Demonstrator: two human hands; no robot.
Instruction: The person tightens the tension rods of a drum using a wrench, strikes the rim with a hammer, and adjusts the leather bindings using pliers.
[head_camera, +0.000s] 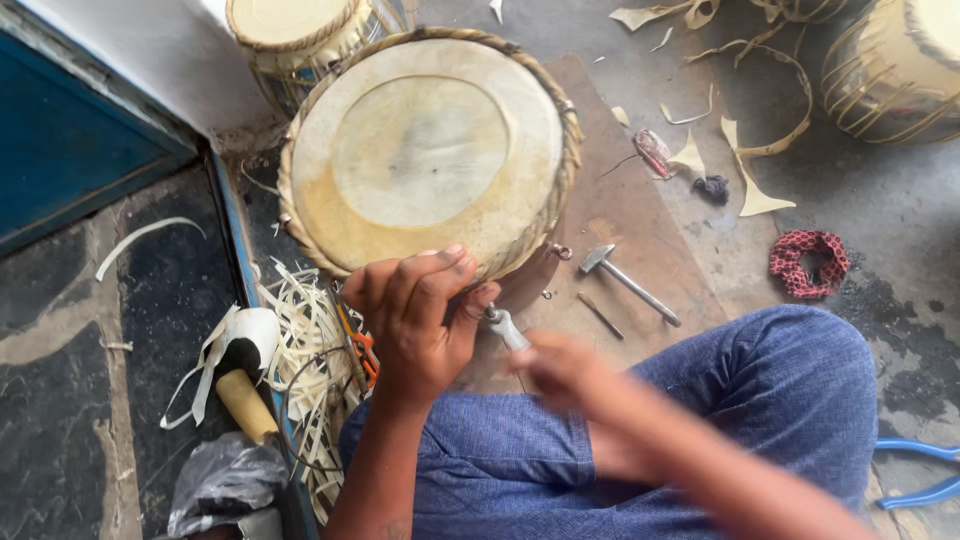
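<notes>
The drum (430, 150) is sitting on a brown board (620, 200) just beyond the left hand's grip, its pale skin head facing up and a braided rim running round the edge. Below the grip, the person's legs in blue trousers (780, 390) are filling the lower right of the view. Up and to the right of the grip, well apart, another drum body (890, 70) is lying on its side among curled offcuts of hide (750, 190). To the left of the grip a heap of pale shavings (310, 340) is spreading over the floor. The left hand (415, 320) is curling its fingers shut against the near rim of the drum, thumb pressing onto a small metal tool (505, 328) whose pale handle is sticking out to the right. The right hand (560, 370) is blurring just beside that tool; whether it is gripping anything cannot be told. Right of the grip, a small hammer (625, 280) is lying on the board, and further right a red patterned cloth ring (808, 262) is resting on the floor.
</notes>
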